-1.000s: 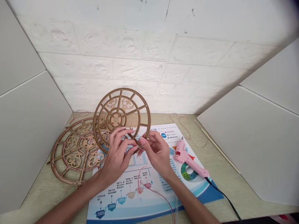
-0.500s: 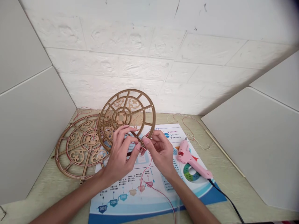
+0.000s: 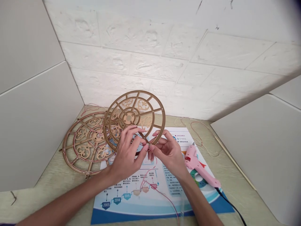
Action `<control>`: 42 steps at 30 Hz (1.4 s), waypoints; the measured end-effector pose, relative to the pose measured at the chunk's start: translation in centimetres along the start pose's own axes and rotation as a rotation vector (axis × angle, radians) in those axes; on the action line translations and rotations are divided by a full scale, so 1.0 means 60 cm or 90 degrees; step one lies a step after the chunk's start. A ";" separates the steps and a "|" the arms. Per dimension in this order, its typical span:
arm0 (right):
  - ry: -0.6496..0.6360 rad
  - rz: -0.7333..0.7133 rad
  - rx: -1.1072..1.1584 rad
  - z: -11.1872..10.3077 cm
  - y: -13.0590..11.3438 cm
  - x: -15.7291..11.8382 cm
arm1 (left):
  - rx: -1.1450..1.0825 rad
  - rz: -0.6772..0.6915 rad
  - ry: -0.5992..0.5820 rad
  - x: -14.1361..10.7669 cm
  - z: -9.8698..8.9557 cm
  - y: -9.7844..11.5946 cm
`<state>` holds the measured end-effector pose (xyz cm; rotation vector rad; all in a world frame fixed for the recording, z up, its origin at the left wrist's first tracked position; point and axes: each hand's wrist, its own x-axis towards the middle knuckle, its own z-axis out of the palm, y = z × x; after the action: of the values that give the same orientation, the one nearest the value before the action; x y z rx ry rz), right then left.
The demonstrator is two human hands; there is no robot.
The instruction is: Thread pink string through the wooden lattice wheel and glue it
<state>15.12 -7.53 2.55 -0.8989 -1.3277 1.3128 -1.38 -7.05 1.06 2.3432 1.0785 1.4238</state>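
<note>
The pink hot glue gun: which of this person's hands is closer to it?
Right. The right hand is nearer, just to the left of the pink hot glue gun and not touching it. The left hand is farther away, on the far side of the right hand.

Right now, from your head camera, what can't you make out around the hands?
Head view:
- The wooden wheel: its lower rim is hidden behind the left hand and right hand.
- The red thread: where it reaches the fingers is hidden by the hands.
- The poster: its small print is too small to read.
- The black cord: cut off by the bottom edge.
</note>
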 end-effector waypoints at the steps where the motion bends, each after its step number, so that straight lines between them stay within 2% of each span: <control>1: -0.002 0.012 -0.005 -0.003 -0.001 0.000 | -0.002 0.002 -0.002 -0.001 0.000 -0.001; 9: -0.016 0.024 -0.006 -0.022 -0.001 0.005 | -0.050 0.044 -0.067 0.005 -0.008 -0.013; 15: -0.019 0.036 -0.023 -0.028 0.001 0.006 | -0.047 0.050 -0.077 0.002 -0.007 -0.019; 24: -0.020 0.085 -0.032 -0.042 0.009 -0.004 | -0.002 0.099 -0.074 0.000 -0.003 -0.018; 29: 0.004 0.085 -0.049 -0.048 0.018 -0.009 | 0.013 0.113 -0.060 0.000 0.000 -0.021; 37: -0.006 0.096 -0.055 -0.053 0.017 -0.010 | 0.097 0.164 -0.040 -0.004 0.006 -0.025; 42: -0.003 0.107 -0.060 -0.053 0.014 -0.013 | 0.097 0.159 -0.037 -0.006 0.009 -0.027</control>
<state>18.26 -7.45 1.25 -1.0928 -1.3510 1.3901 -1.78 -6.05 -0.30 2.6917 0.9357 1.3845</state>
